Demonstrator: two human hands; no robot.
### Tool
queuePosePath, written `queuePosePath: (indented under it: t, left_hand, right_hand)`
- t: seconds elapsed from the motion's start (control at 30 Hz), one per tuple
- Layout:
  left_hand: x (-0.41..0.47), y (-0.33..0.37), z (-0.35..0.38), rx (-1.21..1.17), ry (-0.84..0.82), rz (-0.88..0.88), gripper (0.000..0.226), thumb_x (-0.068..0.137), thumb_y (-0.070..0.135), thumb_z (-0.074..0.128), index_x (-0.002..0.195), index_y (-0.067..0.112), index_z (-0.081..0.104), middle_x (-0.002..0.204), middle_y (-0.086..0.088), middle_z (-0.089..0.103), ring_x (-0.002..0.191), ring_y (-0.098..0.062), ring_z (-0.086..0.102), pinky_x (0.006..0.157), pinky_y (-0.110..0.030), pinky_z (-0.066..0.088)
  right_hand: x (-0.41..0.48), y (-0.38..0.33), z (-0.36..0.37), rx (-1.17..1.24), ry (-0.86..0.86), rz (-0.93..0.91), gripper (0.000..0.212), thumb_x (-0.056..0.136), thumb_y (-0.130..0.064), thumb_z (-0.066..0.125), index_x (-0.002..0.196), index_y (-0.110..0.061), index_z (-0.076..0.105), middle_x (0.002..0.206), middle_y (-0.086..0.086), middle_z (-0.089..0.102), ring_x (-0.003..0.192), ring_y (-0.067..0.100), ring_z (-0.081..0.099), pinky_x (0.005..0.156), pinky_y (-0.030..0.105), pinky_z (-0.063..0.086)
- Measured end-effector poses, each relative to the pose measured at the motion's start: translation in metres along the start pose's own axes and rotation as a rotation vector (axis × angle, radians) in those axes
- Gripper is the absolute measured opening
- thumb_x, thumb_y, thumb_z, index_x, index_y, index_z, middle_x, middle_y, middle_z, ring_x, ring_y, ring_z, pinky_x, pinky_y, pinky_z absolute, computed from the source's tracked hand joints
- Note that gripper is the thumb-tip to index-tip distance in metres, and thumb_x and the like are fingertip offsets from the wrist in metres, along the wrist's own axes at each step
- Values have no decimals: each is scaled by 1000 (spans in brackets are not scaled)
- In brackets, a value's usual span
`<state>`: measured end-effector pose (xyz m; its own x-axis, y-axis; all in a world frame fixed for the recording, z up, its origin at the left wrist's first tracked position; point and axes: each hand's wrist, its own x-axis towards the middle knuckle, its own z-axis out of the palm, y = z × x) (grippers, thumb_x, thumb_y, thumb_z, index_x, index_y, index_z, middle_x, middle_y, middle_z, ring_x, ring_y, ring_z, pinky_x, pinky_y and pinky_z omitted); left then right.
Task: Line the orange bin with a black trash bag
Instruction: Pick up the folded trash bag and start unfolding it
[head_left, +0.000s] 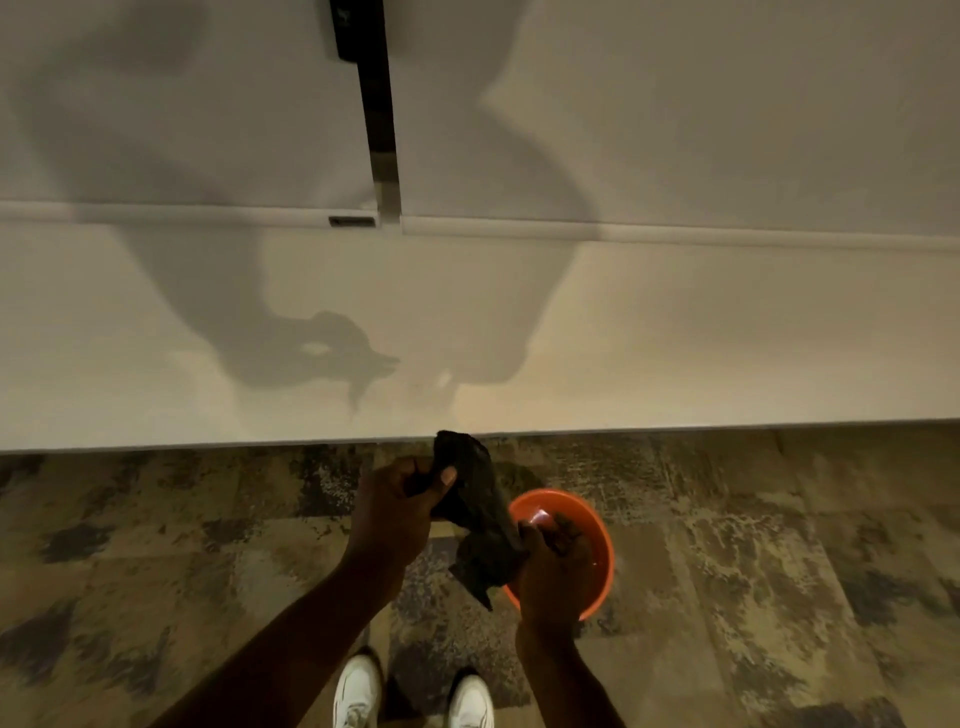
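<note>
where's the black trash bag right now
Low centre of the head view: the black trash bag is bunched, held between the left hand and the right hand, over the left rim of the orange bin.

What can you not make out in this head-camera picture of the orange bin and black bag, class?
All in the head view.
Near rim of the orange bin: behind the right hand and black trash bag.
Opening of the bag: lost in bunched folds.
Text on the small label: too small.
Heels of the white shoes: cut by the bottom edge.
</note>
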<state>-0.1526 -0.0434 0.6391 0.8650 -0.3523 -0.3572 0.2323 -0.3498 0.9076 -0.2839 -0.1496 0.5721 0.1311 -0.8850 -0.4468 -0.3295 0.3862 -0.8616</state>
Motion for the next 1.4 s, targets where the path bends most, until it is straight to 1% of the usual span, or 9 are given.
queuePosePath:
  t: [0.1,0.33,0.43,0.53,0.73,0.9,1.1,1.23,1.4]
  left_hand:
    - [-13,17,-6,57,4,29,18,90,20,84,75,14,76,67,9,75,59,-2,68,57,-18,50]
    - [-53,44,-13,128,27,132,44,76,2,90,60,15,51,52,9,49,49,-3,48,49,-15,41]
    - [-67,50,-16,170,30,158,46,82,1,83,58,19,48,50,6,52,45,-4,50,47,-18,39]
    - [-77,56,-17,178,40,167,43,84,-3,76,60,20,48,50,5,52,46,-1,54,46,-20,37]
    - [-89,57,-30,189,24,181,37,82,2,81,65,20,54,56,5,55,50,-3,52,50,-23,38]
    - [-94,60,-49,103,-21,80,26,93,22,82,70,18,69,66,8,73,62,-4,69,56,-16,52]
    - [-93,76,-59,-247,137,-182,17,98,21,76,89,6,75,92,-12,79,86,-27,79,56,-25,62]
    - [-88,87,-64,-249,296,-199,14,103,23,70,95,11,71,101,-18,76,97,-42,76,85,-59,65]
    - [-83,102,-56,-405,353,-277,27,108,17,56,85,14,70,86,-10,73,76,-29,74,75,-47,64]
  right_hand:
    - [-23,-20,-8,-66,13,-113,57,85,-7,84,137,-5,62,128,17,68,118,36,63,95,40,49]
    - [-75,-83,-20,-19,-245,-392,10,93,-11,79,92,-21,78,87,-11,80,90,1,73,77,6,48]
    - [-93,-99,-16,-34,-297,-410,6,92,-19,81,93,-25,80,89,-13,81,91,3,75,78,12,53]
    - [-103,-106,-13,-87,-313,-344,5,91,-27,82,94,-23,83,87,-8,82,88,7,76,82,36,61]
    - [-117,-117,-18,-121,-309,-296,38,100,-17,70,65,-6,72,66,23,70,71,45,67,72,62,54]
    - [-117,-133,-31,67,-427,-82,36,103,-9,66,76,-23,85,86,7,83,83,23,79,59,23,58]
    - [-116,-145,-43,22,-448,-166,27,99,-13,73,83,-34,81,81,-8,83,86,15,80,72,32,65]
    - [-116,-144,-48,19,-375,-165,32,96,-14,76,69,-30,80,67,-4,78,63,5,73,62,29,60]
    - [-128,-128,-56,67,-325,-123,24,96,-13,73,74,-3,75,59,-1,70,52,7,62,47,19,48]
